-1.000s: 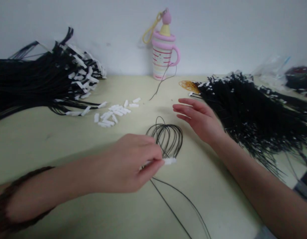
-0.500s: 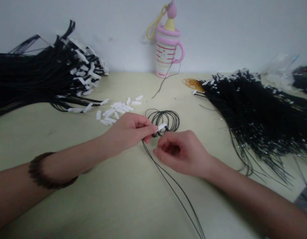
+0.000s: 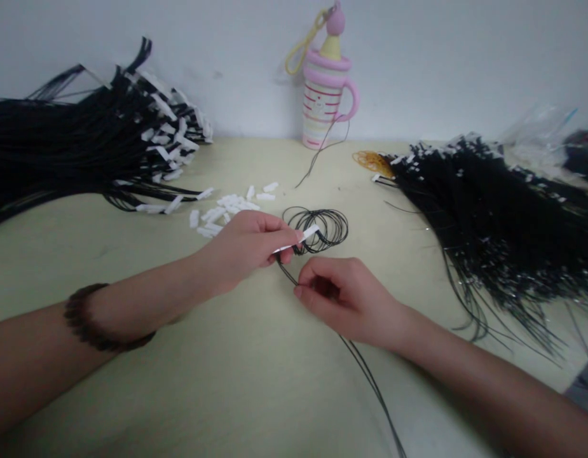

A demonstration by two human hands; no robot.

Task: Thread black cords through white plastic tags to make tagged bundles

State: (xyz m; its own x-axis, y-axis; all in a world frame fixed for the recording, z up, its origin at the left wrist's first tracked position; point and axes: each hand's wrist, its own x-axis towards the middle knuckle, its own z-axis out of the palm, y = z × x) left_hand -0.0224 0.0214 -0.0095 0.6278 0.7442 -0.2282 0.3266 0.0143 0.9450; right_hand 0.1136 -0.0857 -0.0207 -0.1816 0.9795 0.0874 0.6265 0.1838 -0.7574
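My left hand (image 3: 260,245) pinches a narrow white strip (image 3: 311,233) between thumb and fingertips. Just past those fingers a coil of thin black cord (image 3: 332,224) lies on the table, partly covered by the strip and fingers. Two black cord ends (image 3: 377,388) run from beneath my left hand toward the near table edge. My right hand (image 3: 348,296) is closed in a pinch on these cord ends, slightly below and right of the left hand. Beside the left hand lie several loose white strips (image 3: 229,205).
Bundled black cords with white tabs (image 3: 174,137) lie at the left, and a large pile of black cords (image 3: 494,222) lies at the right. A pink-and-white cup (image 3: 322,102) stands against the wall. Near the right pile are orange rubber bands (image 3: 372,163) and a clear plastic bag (image 3: 536,137).
My right thumb and fingertips have closed on the cord ends, which they were apart from before. The strip in my left hand shows more of its length. The view has shifted slightly.
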